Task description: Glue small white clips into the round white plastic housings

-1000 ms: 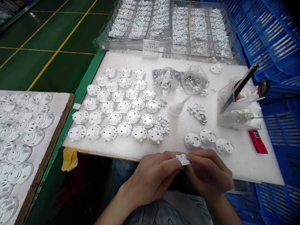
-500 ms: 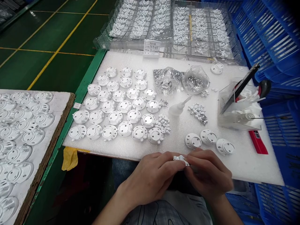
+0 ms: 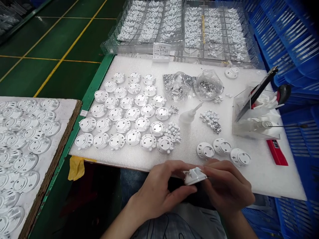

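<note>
Just off the front edge of the foam-topped table, both hands meet around one white round plastic part [image 3: 195, 176], tilted with its raised, knobbly side up. My right hand [image 3: 226, 184] pinches its right side between thumb and fingers. On the other side, my left hand [image 3: 161, 187] has its index finger along the far edge and its thumb at the lower rim. Their other fingertips are partly hidden. Closest to the hands, three similar white parts [image 3: 205, 150] lie on the foam. Rows of such parts [image 3: 133, 136] stand to the left, beside a pile of small white pieces [image 3: 172, 132].
A white squeeze bottle [image 3: 188, 116] stands mid-table near bags of small metal pieces [image 3: 208, 88]. To the right are a clear tool box [image 3: 256, 131] and a red object [image 3: 277, 152]. Clear trays [image 3: 183, 49] line the back; blue crates [image 3: 296, 139] flank the right.
The white part has been turned so its side and rim show more. My left thumb has moved down off its top, and my right hand has shifted slightly right.
</note>
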`<action>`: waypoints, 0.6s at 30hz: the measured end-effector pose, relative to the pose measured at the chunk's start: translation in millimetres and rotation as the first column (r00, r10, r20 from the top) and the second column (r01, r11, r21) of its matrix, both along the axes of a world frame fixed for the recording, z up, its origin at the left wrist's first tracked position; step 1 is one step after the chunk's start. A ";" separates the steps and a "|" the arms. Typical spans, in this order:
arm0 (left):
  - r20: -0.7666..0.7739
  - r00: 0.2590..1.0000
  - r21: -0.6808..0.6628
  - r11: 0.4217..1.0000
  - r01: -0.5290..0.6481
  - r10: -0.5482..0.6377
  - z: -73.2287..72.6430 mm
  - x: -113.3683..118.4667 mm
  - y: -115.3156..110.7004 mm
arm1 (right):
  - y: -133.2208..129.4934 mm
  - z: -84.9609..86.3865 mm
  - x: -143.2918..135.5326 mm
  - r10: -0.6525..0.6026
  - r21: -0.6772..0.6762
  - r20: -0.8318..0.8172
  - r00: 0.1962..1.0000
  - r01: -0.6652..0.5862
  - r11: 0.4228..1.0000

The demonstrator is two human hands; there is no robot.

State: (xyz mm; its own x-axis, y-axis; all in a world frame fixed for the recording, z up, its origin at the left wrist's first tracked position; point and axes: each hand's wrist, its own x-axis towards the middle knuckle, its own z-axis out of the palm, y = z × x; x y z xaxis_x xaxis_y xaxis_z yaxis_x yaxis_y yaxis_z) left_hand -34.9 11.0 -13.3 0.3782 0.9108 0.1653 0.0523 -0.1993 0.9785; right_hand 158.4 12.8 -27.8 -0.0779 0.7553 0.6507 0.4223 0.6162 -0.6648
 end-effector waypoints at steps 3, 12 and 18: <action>0.143 0.984 -0.196 0.972 0.131 -0.103 7.3 2.0 1.4 | -0.4 -0.4 2.4 0.004 0.000 -0.030 1.000 -0.004 1.000; 0.377 0.916 -0.452 0.890 0.054 0.136 10.0 10.7 -2.3 | 1.8 2.9 -1.4 -0.042 -0.006 0.021 0.999 0.042 0.999; 0.188 0.960 -0.253 0.954 -0.159 0.210 9.0 9.7 -2.3 | 7.2 7.4 -7.2 -0.045 -0.038 0.057 0.997 0.047 0.998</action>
